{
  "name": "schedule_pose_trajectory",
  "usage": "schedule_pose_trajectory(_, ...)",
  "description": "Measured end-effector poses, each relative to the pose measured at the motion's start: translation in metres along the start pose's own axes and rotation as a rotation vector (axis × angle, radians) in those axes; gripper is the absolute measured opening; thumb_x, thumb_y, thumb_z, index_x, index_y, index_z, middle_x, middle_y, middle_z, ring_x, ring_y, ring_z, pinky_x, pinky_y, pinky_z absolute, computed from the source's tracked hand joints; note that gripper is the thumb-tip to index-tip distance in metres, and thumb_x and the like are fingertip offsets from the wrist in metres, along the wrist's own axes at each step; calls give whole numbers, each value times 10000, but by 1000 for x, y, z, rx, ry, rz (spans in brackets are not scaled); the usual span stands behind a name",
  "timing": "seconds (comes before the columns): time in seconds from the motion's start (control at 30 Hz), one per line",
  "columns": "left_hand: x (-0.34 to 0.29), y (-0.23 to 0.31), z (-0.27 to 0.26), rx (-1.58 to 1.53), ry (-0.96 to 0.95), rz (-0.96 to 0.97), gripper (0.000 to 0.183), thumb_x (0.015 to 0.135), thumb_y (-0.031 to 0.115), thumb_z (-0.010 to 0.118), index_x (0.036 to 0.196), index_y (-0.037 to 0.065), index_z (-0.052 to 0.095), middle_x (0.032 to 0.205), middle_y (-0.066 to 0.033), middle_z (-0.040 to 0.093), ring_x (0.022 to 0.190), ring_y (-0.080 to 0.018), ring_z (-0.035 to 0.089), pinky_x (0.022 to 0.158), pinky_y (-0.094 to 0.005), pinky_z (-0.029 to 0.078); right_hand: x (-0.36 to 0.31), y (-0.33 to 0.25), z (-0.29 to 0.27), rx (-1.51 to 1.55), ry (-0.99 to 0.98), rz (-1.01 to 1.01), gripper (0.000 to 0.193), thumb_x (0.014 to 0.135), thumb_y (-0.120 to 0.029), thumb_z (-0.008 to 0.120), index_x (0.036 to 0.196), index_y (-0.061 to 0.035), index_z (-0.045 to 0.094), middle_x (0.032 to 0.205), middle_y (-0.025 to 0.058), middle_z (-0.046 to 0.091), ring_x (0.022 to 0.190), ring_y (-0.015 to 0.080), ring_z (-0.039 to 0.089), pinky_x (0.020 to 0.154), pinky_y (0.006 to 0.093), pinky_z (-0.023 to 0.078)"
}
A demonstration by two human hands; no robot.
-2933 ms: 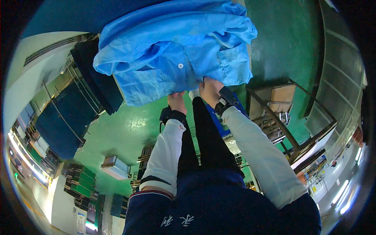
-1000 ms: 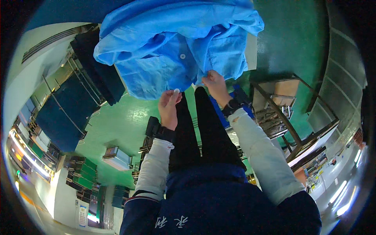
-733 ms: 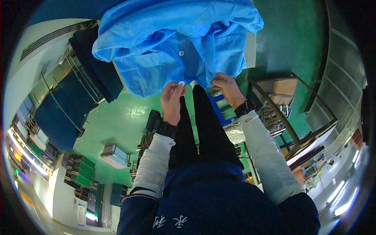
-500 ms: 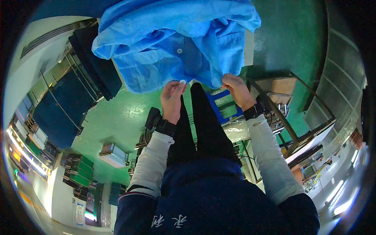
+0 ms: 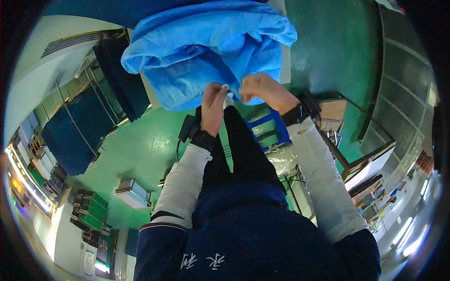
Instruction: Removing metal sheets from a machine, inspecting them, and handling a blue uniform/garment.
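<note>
The green floor (image 5: 140, 145) fills most of the view, with dark blue cloths hanging on racks (image 5: 77, 131) at the left side. Above the hands is a big light blue garment (image 5: 206, 51), bunched and rumpled, lying on a pale surface whose edge shows beside it. A blue crate (image 5: 265, 133) sits on the floor under the right wrist, and a brown box (image 5: 333, 112) sits just past it on a metal frame.

The 2 hands have come closer together since a moment ago. Before, they were apart on the bottom edge of the garment. Now they nearly touch at its lower middle. This looks like the 2 front edges are being brought together to do up a button.

The left hand (image 5: 213, 105) has its fingers curled shut, pinching the cloth edge with a small white button (image 5: 226, 87) at the fingertips. The right hand (image 5: 262, 91) is closed too, gripping the blue edge just beside it. A dark watch (image 5: 300, 112) is on the right wrist.
</note>
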State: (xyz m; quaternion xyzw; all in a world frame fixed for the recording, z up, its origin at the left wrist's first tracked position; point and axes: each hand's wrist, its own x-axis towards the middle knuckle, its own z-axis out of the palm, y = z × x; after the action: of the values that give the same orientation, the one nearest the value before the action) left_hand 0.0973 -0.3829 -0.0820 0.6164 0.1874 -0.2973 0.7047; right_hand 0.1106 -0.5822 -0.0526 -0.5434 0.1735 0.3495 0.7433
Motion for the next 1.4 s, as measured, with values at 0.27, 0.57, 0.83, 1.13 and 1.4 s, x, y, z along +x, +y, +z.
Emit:
schedule_pose_trajectory(0.27, 17, -15, 15, -120, 47, 138, 93, 1006, 130, 510, 1003, 38, 529, 890, -2, 542, 825, -94, 498, 764, -259, 428, 26, -9, -3, 255, 59, 68, 196, 887, -187, 677, 754, -65, 602, 744, 47, 619, 694, 180, 637, 692, 316, 531)
schedule_pose_trajectory(0.57, 23, -5, 27, 37, 172, 60, 105, 1000, 157, 564, 969, 58, 542, 719, 55, 462, 627, -24, 378, 527, -222, 286, 44, -10, 7, 259, 347, 73, 223, 868, -249, 711, 820, -46, 634, 791, 60, 646, 722, 166, 660, 656, 288, 524)
schedule_pose_trajectory(0.83, 6, -3, -4, -44, 241, -93, 90, 999, 155, 569, 967, 73, 555, 767, 36, 499, 681, -43, 427, 599, -229, 344, 35, 52, 19, -399, 356, -89, 341, 806, -298, 774, 934, 5, 684, 879, 129, 700, 806, 223, 684, 711, 338, 524)
schedule_pose_trajectory(1.13, -12, -24, -25, -154, 53, -198, 88, 996, 123, 493, 1041, 70, 547, 929, -44, 597, 818, -146, 606, 699, -300, 513, 20, 51, 52, -378, 441, -122, 313, 784, -285, 769, 851, 6, 674, 780, 147, 697, 717, 263, 682, 649, 374, 513)
schedule_pose_trajectory(1.4, -25, -35, -25, -288, 16, -395, 69, 1009, 165, 512, 999, 98, 525, 841, -14, 577, 744, -135, 606, 624, -313, 507, 12, 74, 57, -402, 396, -67, 158, 859, -146, 699, 863, 0, 637, 761, 20, 630, 697, 102, 578, 607, 286, 467)
